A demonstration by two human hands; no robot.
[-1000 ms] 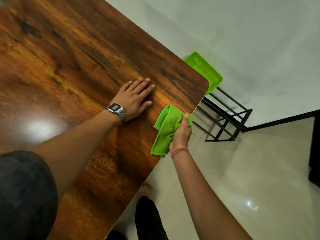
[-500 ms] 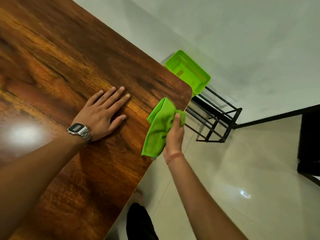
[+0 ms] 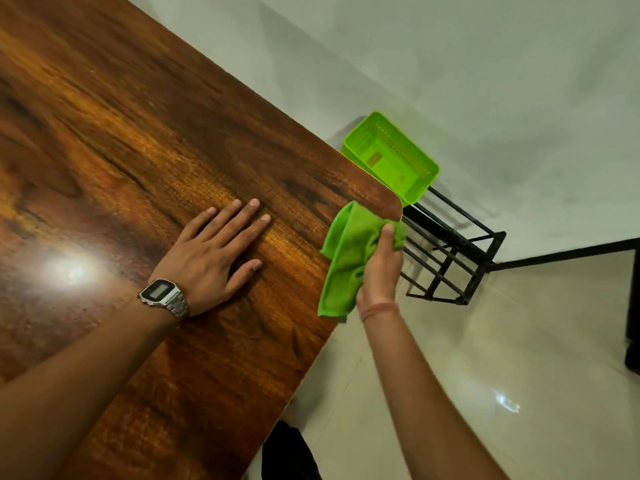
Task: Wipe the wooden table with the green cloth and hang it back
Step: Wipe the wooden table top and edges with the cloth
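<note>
Right hand (image 3: 379, 268) gripping bunched green cloth (image 3: 346, 258) at wooden table (image 3: 145, 140) corner edge, left hand (image 3: 211, 254) flat and relaxed on top as brace; best: firm even pressure along edge, cloth kept bunched, then to black rack (image 3: 450, 258).

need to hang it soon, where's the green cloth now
Head view: the cloth is in the right hand, at the table's right edge by its far corner.

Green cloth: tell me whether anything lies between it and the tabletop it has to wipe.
Nothing visible does. The right hand grips the green cloth at the wooden table edge; the left hand lies flat beside it, apart.
</note>
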